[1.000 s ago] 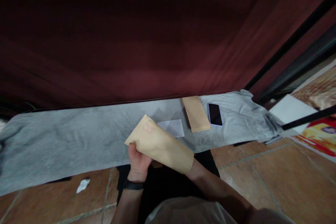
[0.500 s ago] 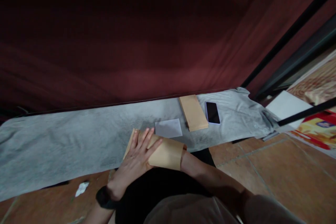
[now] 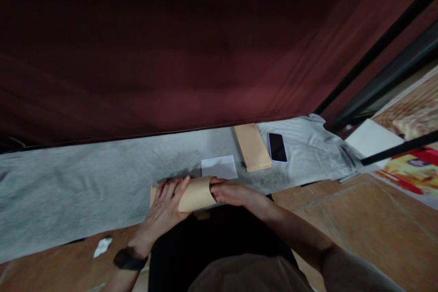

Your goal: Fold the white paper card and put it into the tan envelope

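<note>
A brown paper envelope (image 3: 195, 194) lies flat on the near edge of the grey cloth-covered table (image 3: 85, 182). My left hand (image 3: 164, 207) presses on its left half with fingers spread. My right hand (image 3: 232, 192) rests palm down on its right end. Both hands lie flat on the envelope rather than gripping it. Just beyond it lies a white sheet of paper (image 3: 219, 167).
A stack of brown envelopes (image 3: 252, 147) and a dark phone (image 3: 277, 147) lie at the table's right. A dark red curtain (image 3: 171, 45) hangs behind. A crumpled paper scrap (image 3: 101, 246) lies on the tiled floor (image 3: 376, 223). Papers (image 3: 369, 139) and a black bar are at far right.
The envelope, held up in the air by both hands a second ago, has been lowered onto the table edge. Both hands have shifted on top of it and flattened.
</note>
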Motion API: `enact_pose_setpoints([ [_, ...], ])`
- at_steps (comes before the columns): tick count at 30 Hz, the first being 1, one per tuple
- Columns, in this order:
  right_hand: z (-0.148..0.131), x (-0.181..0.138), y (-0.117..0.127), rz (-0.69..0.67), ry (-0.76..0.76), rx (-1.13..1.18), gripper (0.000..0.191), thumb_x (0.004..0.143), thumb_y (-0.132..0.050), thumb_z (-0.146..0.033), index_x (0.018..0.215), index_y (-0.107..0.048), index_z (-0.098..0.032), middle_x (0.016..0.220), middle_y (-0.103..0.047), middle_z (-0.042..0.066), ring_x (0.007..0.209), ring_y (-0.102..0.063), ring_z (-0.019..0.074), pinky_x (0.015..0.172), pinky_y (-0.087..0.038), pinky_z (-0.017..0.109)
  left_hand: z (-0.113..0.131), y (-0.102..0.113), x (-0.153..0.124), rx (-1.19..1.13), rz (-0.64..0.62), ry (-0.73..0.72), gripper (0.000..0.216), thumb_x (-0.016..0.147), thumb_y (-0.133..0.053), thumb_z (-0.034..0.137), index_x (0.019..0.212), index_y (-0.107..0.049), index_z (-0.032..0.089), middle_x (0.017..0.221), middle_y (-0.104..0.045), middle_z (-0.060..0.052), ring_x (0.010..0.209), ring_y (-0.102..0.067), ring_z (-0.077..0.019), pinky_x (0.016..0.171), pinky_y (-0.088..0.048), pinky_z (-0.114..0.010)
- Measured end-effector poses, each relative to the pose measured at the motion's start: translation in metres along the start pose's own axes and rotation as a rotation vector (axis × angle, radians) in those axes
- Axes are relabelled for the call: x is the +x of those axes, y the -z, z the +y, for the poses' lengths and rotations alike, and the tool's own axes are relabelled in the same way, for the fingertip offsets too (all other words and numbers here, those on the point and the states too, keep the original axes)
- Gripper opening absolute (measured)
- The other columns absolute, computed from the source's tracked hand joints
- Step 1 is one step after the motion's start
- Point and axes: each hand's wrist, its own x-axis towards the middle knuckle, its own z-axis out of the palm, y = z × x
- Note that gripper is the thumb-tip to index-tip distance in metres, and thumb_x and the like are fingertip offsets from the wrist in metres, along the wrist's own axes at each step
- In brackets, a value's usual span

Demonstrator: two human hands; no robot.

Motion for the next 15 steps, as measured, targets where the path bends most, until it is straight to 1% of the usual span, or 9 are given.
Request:
enact_pose_setpoints([
  [1, 0.000, 0.001, 0.010, 0.035, -0.008, -0.064, 0.028, 0.095, -0.068, -0.031, 0.120, -0.066, -0.019, 0.120, -0.068, 0.008, 0.105, -0.067, 0.0227, 0.091, -0.057, 0.040, -0.007, -0.003, -0.003, 0.024, 0.009, 0.040, 0.096, 0.081, -0.072, 0.039, 0.160, -0.022, 0.019, 0.130, -0.058, -0.018, 0.123, -0.055, -0.0370, 0.113, -0.036, -0.055],
  [3, 0.001, 0.003, 0.033, 0.166, -0.001, -0.210, 0.026, 0.092, -0.065, -0.025, 0.118, -0.067, -0.020, 0.122, -0.068, 0.009, 0.113, -0.065, 0.0253, 0.099, -0.053, 0.043, -0.018, -0.010, -0.010, 0.060, 0.048, 0.133, 0.100, 0.082, -0.071, 0.046, 0.161, -0.018, 0.017, 0.128, -0.057, -0.019, 0.122, -0.055, -0.0383, 0.112, -0.036, -0.057],
  [6, 0.002, 0.010, 0.058, 0.406, 0.041, -0.396, 0.038, 0.093, -0.059, -0.022, 0.131, -0.059, -0.019, 0.139, -0.056, 0.014, 0.133, -0.049, 0.0297, 0.115, -0.038, 0.048, -0.026, -0.022, -0.017, 0.064, 0.106, 0.258, 0.108, 0.081, -0.069, 0.056, 0.162, -0.011, 0.013, 0.130, -0.056, -0.021, 0.122, -0.054, -0.0397, 0.110, -0.037, -0.057],
  [7, 0.004, 0.012, 0.062, 0.484, 0.050, -0.529, 0.043, 0.093, -0.059, -0.023, 0.136, -0.055, -0.017, 0.140, -0.054, 0.017, 0.136, -0.046, 0.0312, 0.116, -0.036, 0.049, -0.026, -0.025, -0.017, 0.063, 0.108, 0.275, 0.109, 0.081, -0.069, 0.057, 0.162, -0.011, 0.013, 0.130, -0.055, -0.021, 0.122, -0.054, -0.0399, 0.111, -0.037, -0.058],
  [9, 0.009, 0.017, 0.064, 0.622, 0.043, -0.879, 0.053, 0.092, -0.063, -0.026, 0.141, -0.050, -0.011, 0.138, -0.053, 0.022, 0.135, -0.046, 0.0340, 0.113, -0.038, 0.047, -0.023, -0.028, -0.016, 0.071, 0.087, 0.273, 0.108, 0.081, -0.069, 0.058, 0.162, -0.012, 0.015, 0.132, -0.055, -0.020, 0.123, -0.054, -0.0399, 0.113, -0.034, -0.059],
  [11, 0.015, 0.022, 0.059, 0.713, 0.009, -1.219, 0.060, 0.092, -0.066, -0.031, 0.143, -0.047, -0.007, 0.133, -0.056, 0.024, 0.129, -0.052, 0.0348, 0.107, -0.044, 0.045, -0.021, -0.029, -0.012, 0.078, 0.067, 0.267, 0.106, 0.081, -0.069, 0.058, 0.162, -0.014, 0.017, 0.134, -0.054, -0.020, 0.124, -0.053, -0.0398, 0.115, -0.031, -0.060],
  [13, 0.018, 0.027, 0.054, 0.753, -0.039, -1.387, 0.062, 0.092, -0.068, -0.034, 0.142, -0.047, -0.006, 0.130, -0.057, 0.025, 0.123, -0.057, 0.0336, 0.102, -0.048, 0.042, -0.021, -0.030, -0.010, 0.069, 0.070, 0.277, 0.106, 0.080, -0.069, 0.057, 0.162, -0.015, 0.017, 0.136, -0.054, -0.020, 0.127, -0.052, -0.0397, 0.116, -0.029, -0.060],
  [15, 0.019, 0.031, 0.052, 0.769, -0.087, -1.441, 0.060, 0.091, -0.069, -0.035, 0.139, -0.049, -0.005, 0.126, -0.059, 0.024, 0.118, -0.060, 0.0325, 0.099, -0.050, 0.039, -0.024, -0.030, -0.009, 0.048, 0.077, 0.292, 0.108, 0.079, -0.070, 0.058, 0.162, -0.014, 0.017, 0.137, -0.053, -0.020, 0.129, -0.051, -0.0398, 0.117, -0.027, -0.060],
])
